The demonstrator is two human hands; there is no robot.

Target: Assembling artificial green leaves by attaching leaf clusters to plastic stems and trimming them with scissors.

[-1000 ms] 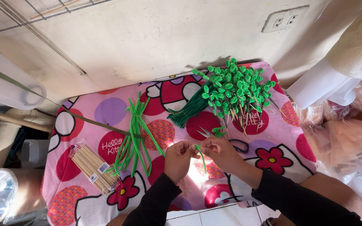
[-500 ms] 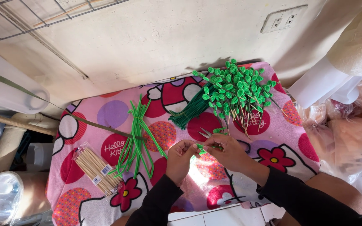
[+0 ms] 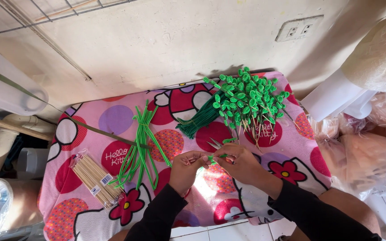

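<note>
Here both hands meet over the pink cartoon-print cloth (image 3: 112,120), fingertips nearly touching. The left hand (image 3: 185,172) has its fingers curled in and pinched on one end of a thin wooden skewer (image 3: 200,157), while the right hand (image 3: 241,164) pinches a small green leaf piece (image 3: 214,157) against that same stick, so the piece sits right between the two sets of fingertips. Just beyond the fingers, on the far side, a pair of small scissors (image 3: 214,143) lies on the cloth, blades apart. Farther out past the right fingers is a heap of finished green leaf picks (image 3: 249,100) with a bundle of dark green stems (image 3: 199,120) fanned beside it. Out past the left fingers lies a loose bunch of bright green pipe cleaners (image 3: 140,145), and well beyond those, nearer the person, a clear packet of bamboo skewers (image 3: 94,178).
</note>
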